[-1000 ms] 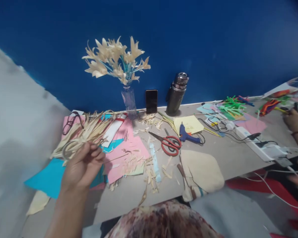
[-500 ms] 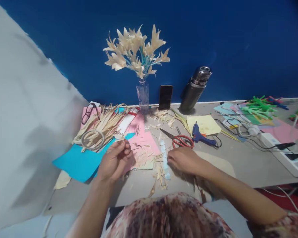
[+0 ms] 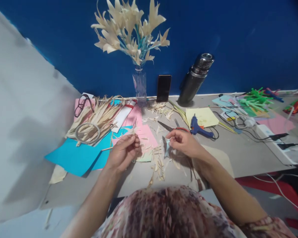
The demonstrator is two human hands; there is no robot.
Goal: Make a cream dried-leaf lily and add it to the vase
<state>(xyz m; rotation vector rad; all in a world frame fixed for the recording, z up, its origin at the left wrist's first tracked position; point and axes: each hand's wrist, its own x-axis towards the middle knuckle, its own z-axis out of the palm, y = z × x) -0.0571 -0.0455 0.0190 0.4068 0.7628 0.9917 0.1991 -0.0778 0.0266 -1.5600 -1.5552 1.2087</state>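
My left hand (image 3: pixel 124 150) is closed in a pinch, with a small pale husk piece (image 3: pixel 133 131) showing above its fingertips. Part of that piece is hidden by the fingers. My right hand (image 3: pixel 185 142) pinches the upper end of a light blue strip (image 3: pixel 167 149), which hangs down from the fingers over the table. Just beyond the right hand lie red-handled scissors (image 3: pixel 166 126), their handles partly covered by it. Husk scraps (image 3: pixel 159 165) are scattered between the two hands, some on a pink sheet (image 3: pixel 149 134).
Husk flowers (image 3: pixel 129 26) stand in a clear bottle (image 3: pixel 139 87) by the wall, near a phone (image 3: pixel 164 88) and a dark flask (image 3: pixel 195 79). A blue glue gun (image 3: pixel 200 129) lies right, a power strip (image 3: pixel 275 142) farther right. Husk strips (image 3: pixel 104 115) are piled left.
My right hand has taken hold of the light blue strip and lifted it off the table. My left hand has moved slightly right with the husk piece. The view has tilted down.
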